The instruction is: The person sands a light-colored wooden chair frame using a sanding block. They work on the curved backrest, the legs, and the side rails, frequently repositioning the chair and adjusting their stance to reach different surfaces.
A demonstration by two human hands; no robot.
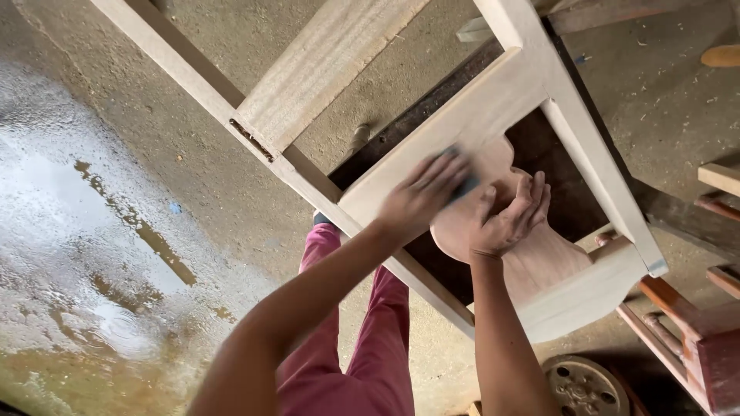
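Currently left hand (422, 192) presses a dark sanding pad (465, 185) on the chair frame's (462, 123) rail; right hand (509, 216), fingers loosely spread, braces the curved splat (539, 258). Best kept flat, with the grain.

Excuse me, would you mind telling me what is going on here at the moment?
A person is working on an unpainted wooden chair frame that lies tilted over a dusty floor. The left hand presses a small dark sanding pad against the frame's top rail, while the right hand rests open against the curved back panel. A wet patch lies to one side, and reddish furniture stands on the other.
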